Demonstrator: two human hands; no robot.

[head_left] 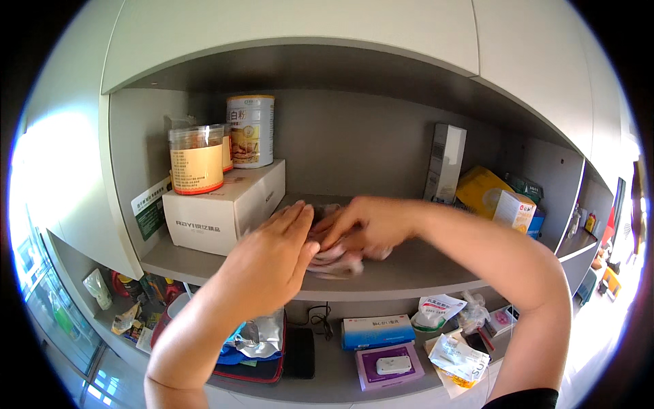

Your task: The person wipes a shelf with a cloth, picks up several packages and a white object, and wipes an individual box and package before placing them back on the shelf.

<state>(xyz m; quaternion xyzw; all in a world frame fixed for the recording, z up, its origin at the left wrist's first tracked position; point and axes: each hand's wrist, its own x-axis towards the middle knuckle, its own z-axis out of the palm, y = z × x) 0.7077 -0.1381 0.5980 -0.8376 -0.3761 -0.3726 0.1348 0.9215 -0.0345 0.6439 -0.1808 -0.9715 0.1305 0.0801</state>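
On the middle shelf (402, 276) a crumpled, pinkish-grey cloth (335, 266) lies bunched up, smeared by motion. My right hand (371, 225) reaches in from the right with bent fingers closed on it, partly hiding it. From the left comes my left hand (269, 255), its fingers stretched out and lying flat at the cloth's left side. Close to that hand stands a white cardboard box (204, 221). It bears a clear jar with a cream label (196, 163) and a tall tin can (252, 133), with another jar partly hidden behind the first.
At the shelf's right stand a tall white box (446, 163), a yellow package (480, 191) and a small orange-and-white box (514, 210). The lower surface holds a blue-and-white box (378, 332), a purple box (390, 368), several packets and a dark red-edged case (269, 371). Cabinet doors (293, 27) overhang above.
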